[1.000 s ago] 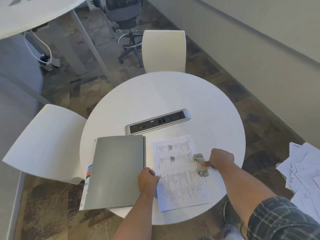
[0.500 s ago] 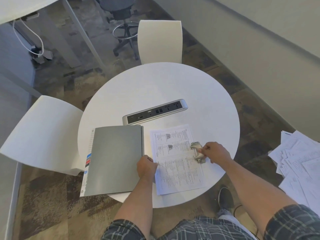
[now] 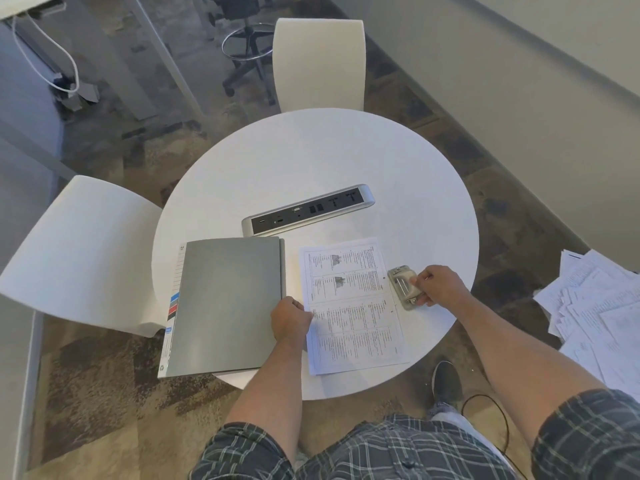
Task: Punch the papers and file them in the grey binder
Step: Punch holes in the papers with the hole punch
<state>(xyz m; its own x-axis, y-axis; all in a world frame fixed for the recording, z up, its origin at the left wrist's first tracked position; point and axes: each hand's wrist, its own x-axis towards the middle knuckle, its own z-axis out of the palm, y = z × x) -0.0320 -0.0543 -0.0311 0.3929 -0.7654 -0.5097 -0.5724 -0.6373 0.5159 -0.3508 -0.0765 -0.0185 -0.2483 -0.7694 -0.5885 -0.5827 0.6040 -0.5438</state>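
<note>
Papers (image 3: 349, 306) between hands | left hand (image 3: 290, 321) on edge | right hand (image 3: 439, 285) grips punch (image 3: 401, 287)

Dark plaid short sleeves (image 3: 588, 434) with pale lines, plaid shorts (image 3: 381, 452), and seemingly a grey shoe (image 3: 446, 382).

Round white table (image 3: 346, 161) bears grey binder (image 3: 225, 306), papers (image 3: 353, 306), hole punch (image 3: 403, 287), socket strip (image 3: 308, 209).

Soft even light, faint shadows, wide-angle bending at edges.
</note>
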